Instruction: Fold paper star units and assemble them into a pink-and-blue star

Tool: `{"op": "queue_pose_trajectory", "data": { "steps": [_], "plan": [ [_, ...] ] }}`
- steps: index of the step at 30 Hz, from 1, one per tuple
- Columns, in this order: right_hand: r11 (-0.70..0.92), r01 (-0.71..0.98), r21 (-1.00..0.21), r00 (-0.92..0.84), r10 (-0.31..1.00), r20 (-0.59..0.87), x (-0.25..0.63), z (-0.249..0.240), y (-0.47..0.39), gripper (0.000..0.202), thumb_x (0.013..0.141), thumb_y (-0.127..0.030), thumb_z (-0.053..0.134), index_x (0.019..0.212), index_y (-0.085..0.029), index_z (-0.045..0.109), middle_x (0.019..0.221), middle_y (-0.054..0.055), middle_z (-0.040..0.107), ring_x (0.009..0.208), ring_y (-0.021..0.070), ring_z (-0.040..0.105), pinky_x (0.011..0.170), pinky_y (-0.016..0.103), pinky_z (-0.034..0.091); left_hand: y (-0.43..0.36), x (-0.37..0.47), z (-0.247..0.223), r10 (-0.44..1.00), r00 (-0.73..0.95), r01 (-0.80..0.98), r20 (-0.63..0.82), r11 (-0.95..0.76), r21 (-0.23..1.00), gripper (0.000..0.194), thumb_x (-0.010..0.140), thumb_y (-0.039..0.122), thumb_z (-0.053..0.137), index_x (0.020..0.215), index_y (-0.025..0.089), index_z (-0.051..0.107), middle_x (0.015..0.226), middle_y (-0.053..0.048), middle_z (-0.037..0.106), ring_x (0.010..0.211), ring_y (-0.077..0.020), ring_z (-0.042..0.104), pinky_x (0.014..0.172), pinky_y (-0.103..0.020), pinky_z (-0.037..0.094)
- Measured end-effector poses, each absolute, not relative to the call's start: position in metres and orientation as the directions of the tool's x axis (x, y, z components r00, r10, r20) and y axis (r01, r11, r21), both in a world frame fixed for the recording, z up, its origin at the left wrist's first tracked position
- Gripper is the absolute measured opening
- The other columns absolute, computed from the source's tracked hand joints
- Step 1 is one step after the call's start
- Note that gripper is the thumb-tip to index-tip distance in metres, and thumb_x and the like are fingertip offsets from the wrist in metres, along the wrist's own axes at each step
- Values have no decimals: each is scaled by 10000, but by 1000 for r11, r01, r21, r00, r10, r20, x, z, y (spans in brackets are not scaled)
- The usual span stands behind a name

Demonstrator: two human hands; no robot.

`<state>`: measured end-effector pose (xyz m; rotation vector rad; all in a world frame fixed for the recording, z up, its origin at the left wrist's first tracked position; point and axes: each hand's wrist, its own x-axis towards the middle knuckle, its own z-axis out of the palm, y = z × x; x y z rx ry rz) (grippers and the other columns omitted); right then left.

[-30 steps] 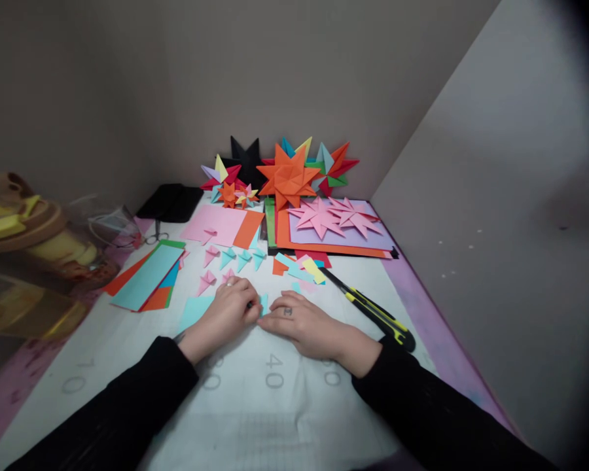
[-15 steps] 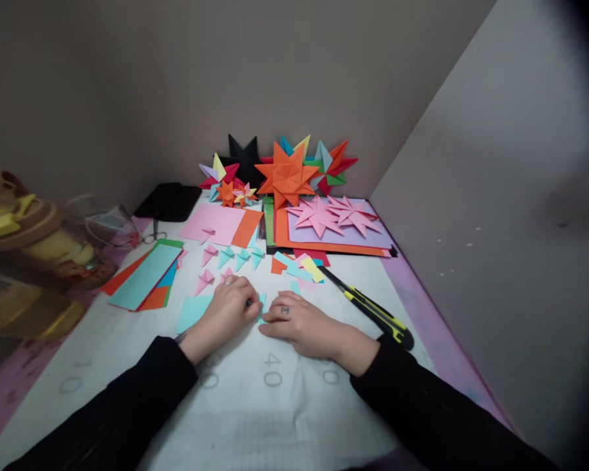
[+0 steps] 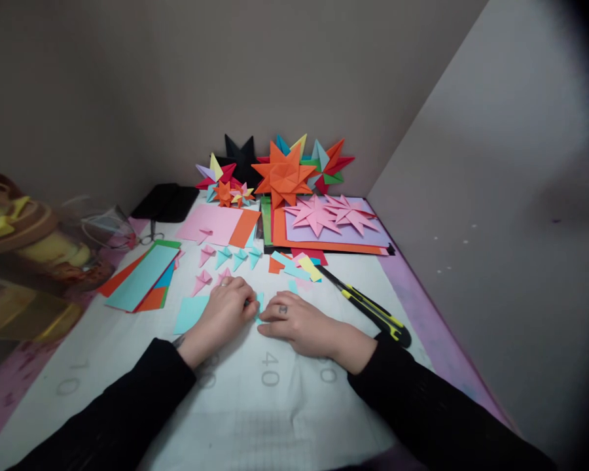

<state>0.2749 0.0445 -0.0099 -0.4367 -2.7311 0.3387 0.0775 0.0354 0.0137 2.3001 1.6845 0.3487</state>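
Note:
A small light-blue paper piece (image 3: 260, 302) lies between my two hands at the middle of the table, mostly covered by fingers. My left hand (image 3: 227, 311) is closed on its left side, fingers curled. From the right, my right hand (image 3: 294, 322) holds its edge with bent fingers pressed together. A light-blue sheet (image 3: 190, 314) sticks out left of my left hand. Just beyond are several small folded pieces, pink (image 3: 202, 281) and light blue (image 3: 239, 259), in rows.
A black-and-yellow cutter (image 3: 370, 311) lies at the right, beside paper scraps (image 3: 292, 265). Coloured strips (image 3: 144, 278) and scissors (image 3: 153, 237) are at the left. Behind stand folded stars (image 3: 283, 173); pink stars (image 3: 315, 216) rest on stacked sheets. Jars (image 3: 44, 242) occupy the far left.
The whole view has shifted slightly, so things appear a little further left. Both hands keep nearly the same pose around the light-blue piece.

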Motion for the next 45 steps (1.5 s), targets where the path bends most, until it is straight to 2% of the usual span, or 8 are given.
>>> {"op": "queue_pose_trajectory", "data": {
  "steps": [7, 16, 27, 30, 34, 38, 42, 45],
  "plan": [
    [939, 254, -233, -916, 310, 254, 274, -4, 42, 253, 861, -101, 509, 1053, -213, 629, 1131, 32, 641, 1047, 180, 474, 994, 404, 312, 36, 75, 11, 951, 307, 892, 37, -301, 338, 146, 812, 245, 501, 712, 186, 589, 798, -49, 580, 844, -238, 511, 735, -362, 388],
    [950, 271, -153, -932, 299, 206, 272, 9, 31, 176, 861, -84, 488, 943, -207, 584, 1112, 17, 640, 944, 174, 482, 1039, 413, 270, 27, 69, 5, 963, 221, 929, 153, -256, 266, 86, 834, 258, 528, 854, 182, 494, 951, -72, 508, 917, -259, 485, 754, -374, 407],
    [946, 280, -161, -922, 312, 231, 270, 6, 31, 199, 850, -89, 485, 998, -185, 577, 794, 20, 611, 850, 176, 470, 1003, 375, 286, 34, 63, 9, 967, 134, 972, 216, -171, 159, 81, 833, 227, 509, 908, 199, 527, 1009, -93, 525, 941, -289, 480, 741, -391, 403],
    [946, 280, -165, -920, 314, 236, 270, 8, 31, 198, 847, -89, 480, 994, -179, 578, 776, 22, 594, 841, 178, 466, 966, 360, 314, 32, 61, 9, 959, 145, 961, 242, -195, 195, 170, 834, 132, 456, 970, 196, 535, 1044, -104, 522, 967, -290, 472, 755, -397, 406],
    [943, 282, -174, -919, 318, 231, 270, 7, 32, 208, 831, -84, 478, 986, -187, 573, 763, 23, 570, 835, 179, 468, 924, 353, 342, 26, 58, 12, 928, 201, 862, 313, -319, 394, 285, 853, 43, 332, 998, 188, 530, 1008, -87, 526, 992, -229, 490, 825, -362, 417],
    [947, 279, -159, -920, 311, 238, 270, 3, 33, 183, 807, -81, 483, 920, -196, 569, 760, 17, 571, 827, 179, 460, 925, 363, 338, 19, 60, 16, 891, 403, 776, 212, -455, 437, 222, 872, 149, 419, 1032, 213, 558, 1020, -69, 540, 943, -208, 525, 797, -340, 428],
    [951, 268, -153, -916, 301, 267, 271, 0, 33, 189, 773, -74, 504, 895, -206, 563, 865, 24, 616, 844, 179, 462, 938, 384, 328, 17, 60, 14, 933, 331, 846, 143, -360, 393, 263, 829, 255, 531, 1086, 196, 526, 1055, -88, 558, 981, -259, 523, 798, -397, 416],
    [954, 260, -152, -909, 295, 295, 272, 0, 33, 182, 765, -75, 515, 874, -208, 572, 972, 39, 634, 872, 184, 473, 947, 399, 324, 18, 58, 8, 944, 311, 831, 110, -326, 450, 294, 784, 264, 582, 1061, 190, 517, 1005, -81, 576, 956, -255, 534, 793, -396, 419]
  ]
}}
